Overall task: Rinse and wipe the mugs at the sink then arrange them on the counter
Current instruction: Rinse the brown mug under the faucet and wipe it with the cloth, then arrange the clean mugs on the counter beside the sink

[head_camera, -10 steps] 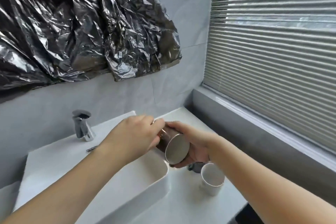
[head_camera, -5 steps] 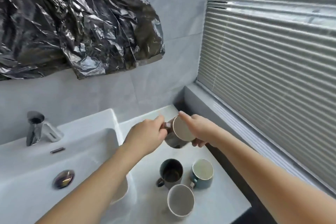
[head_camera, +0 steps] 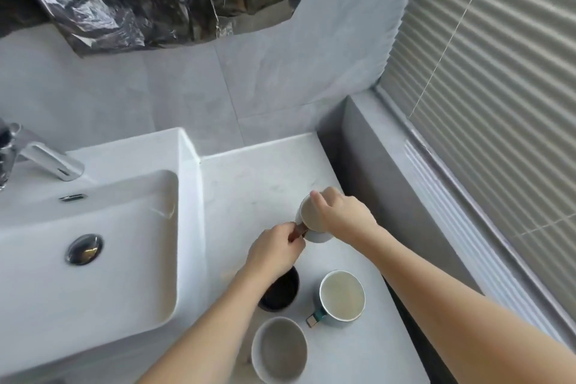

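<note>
White counter (head_camera: 249, 184) beside the sink (head_camera: 187, 227) holds a mug (head_camera: 314, 221), with the left hand (head_camera: 277, 251) pinching its brown handle and the right hand (head_camera: 343, 218) wrapped around its side. It could slip and bump the dark mug (head_camera: 280, 293), teal mug (head_camera: 341, 294) or grey mug (head_camera: 279, 349) crowded at six o'clock. Twelve o'clock has room, but the counter edge is close at three o'clock.
</note>
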{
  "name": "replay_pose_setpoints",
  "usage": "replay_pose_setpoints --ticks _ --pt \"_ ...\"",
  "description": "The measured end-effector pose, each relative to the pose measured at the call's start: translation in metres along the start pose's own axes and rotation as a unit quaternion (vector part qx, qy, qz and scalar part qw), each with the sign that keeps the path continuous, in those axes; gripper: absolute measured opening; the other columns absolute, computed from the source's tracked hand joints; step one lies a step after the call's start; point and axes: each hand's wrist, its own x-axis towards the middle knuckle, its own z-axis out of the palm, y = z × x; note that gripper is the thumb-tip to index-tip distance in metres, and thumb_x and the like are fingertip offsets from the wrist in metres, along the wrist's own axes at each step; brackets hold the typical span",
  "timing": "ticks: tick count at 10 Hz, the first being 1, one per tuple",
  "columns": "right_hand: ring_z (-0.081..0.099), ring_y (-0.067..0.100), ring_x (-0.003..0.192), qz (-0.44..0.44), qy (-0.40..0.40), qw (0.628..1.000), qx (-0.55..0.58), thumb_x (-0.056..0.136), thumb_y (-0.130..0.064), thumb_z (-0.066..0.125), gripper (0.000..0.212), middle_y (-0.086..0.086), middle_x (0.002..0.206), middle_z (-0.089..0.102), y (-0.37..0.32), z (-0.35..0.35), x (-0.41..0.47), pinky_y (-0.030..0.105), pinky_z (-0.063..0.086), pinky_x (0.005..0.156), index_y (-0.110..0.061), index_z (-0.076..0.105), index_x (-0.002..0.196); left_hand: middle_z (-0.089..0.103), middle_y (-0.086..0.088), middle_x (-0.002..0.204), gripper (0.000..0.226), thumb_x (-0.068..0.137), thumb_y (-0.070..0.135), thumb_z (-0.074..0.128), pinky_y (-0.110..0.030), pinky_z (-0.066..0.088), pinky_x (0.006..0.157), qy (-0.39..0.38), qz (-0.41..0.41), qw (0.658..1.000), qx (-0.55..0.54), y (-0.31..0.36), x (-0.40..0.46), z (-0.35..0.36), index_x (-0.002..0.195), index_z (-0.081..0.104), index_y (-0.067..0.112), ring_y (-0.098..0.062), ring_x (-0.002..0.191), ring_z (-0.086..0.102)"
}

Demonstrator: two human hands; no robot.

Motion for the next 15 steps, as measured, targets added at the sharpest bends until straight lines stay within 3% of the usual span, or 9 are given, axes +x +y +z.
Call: replay_pose_setpoints --ticks 1,2,4,6,8,10,12,14,15 --pt "0.056 0.03 0.085 0.011 0.012 1.0 0.0 0.102 -0.055 0.016 0.052 0.008 0.101 0.056 0.007 0.008 0.006 0.039 0.042 0.071 -0.02 0.05 0.12 0.061 -0.01 0.07 0.021 0.083 0.03 0.048 -0.035 0.034 0.057 -0.019 -0.013 1.0 -0.017 -0.001 0.008 0.013 0.065 0.046 0.021 -0.038 0.082 0.057" --pt "0.061 0.038 0.097 0.027 0.003 1.0 0.003 0.103 -0.035 0.036 0.035 0.01 0.12 0.051 0.009 0.014 0.008 0.042 0.053 0.077 -0.017 0.042 0.133 0.052 -0.008 0.064 0.029 0.088 0.028 0.05 -0.045 0.045 0.082 -0.054 -0.018 0.998 -0.009 0.007 0.007 0.018 0.062 0.041 0.022 -0.038 0.091 0.058" --pt "0.059 0.038 0.1 0.054 -0.007 0.993 0.102 0.103 -0.03 0.027 0.035 0.011 0.115 0.06 0.011 0.018 0.02 0.045 0.053 0.086 -0.013 0.052 0.119 0.063 0.004 0.083 0.017 0.094 0.042 0.05 -0.049 0.028 0.112 -0.121 0.008 0.991 0.048 0.01 0.021 0.028 0.082 0.046 0.03 -0.028 0.101 0.059" --pt "0.052 0.032 0.093 0.039 -0.026 0.995 0.087 0.1 -0.03 0.024 0.035 0.007 0.123 0.059 0.019 0.034 0.038 0.035 0.04 0.072 -0.017 0.053 0.115 0.07 -0.001 0.097 0.02 0.086 0.051 0.054 -0.044 0.05 0.094 -0.178 -0.008 0.983 0.032 0.002 0.036 0.037 0.084 0.05 0.031 -0.027 0.096 0.064" --pt "0.052 0.038 0.111 0.013 -0.018 0.997 0.077 0.105 -0.02 0.033 0.032 0.01 0.139 0.049 0.014 0.039 0.034 0.043 0.051 0.089 -0.006 0.046 0.131 0.072 0.003 0.094 0.023 0.089 0.044 0.059 -0.039 0.05 0.092 -0.213 -0.018 0.977 0.01 -0.004 0.042 0.036 0.096 0.06 0.022 -0.021 0.093 0.065" --pt "0.046 0.028 0.131 0.118 -0.053 0.949 0.288 0.102 -0.041 0.038 0.057 0.004 0.156 0.038 0.019 0.011 0.0 0.033 0.04 0.089 -0.024 0.029 0.155 0.067 0.003 0.088 0.017 0.092 0.035 0.053 -0.034 0.048 0.075 -0.166 0.007 0.986 0.025 -0.003 0.016 0.001 0.09 0.065 0.025 -0.019 0.086 0.062" --pt "0.048 0.02 0.073 0.182 -0.079 0.924 0.326 0.092 -0.027 0.047 0.024 0.006 0.088 0.06 0.011 0.005 -0.031 0.029 0.034 0.062 -0.008 0.062 0.099 0.067 0.005 0.105 0.025 0.09 0.028 0.043 -0.038 0.053 0.09 -0.053 -0.094 0.993 0.041 -0.045 -0.048 -0.046 0.102 0.065 0.024 -0.018 0.098 0.063" --pt "0.054 0.02 0.077 0.181 -0.196 0.924 0.274 0.095 -0.033 0.056 0.033 0.006 0.098 0.063 -0.004 0.031 -0.026 0.029 0.046 0.073 -0.005 0.063 0.111 0.056 -0.001 0.1 0.044 0.094 0.022 0.037 -0.023 0.041 0.059 -0.162 -0.157 0.974 0.035 -0.066 -0.083 -0.041 0.135 0.048 0.032 -0.014 0.07 0.055" --pt "0.064 0.02 0.086 0.167 -0.222 0.9 0.337 0.097 -0.028 0.058 0.033 0.007 0.123 0.065 0.004 0.041 -0.02 0.03 0.05 0.076 -0.002 0.068 0.116 0.053 0.003 0.077 0.029 0.094 0.024 0.041 -0.022 0.034 0.047 -0.173 -0.154 0.973 0.001 -0.071 -0.082 -0.023 0.119 0.056 0.025 -0.015 0.059 0.05"
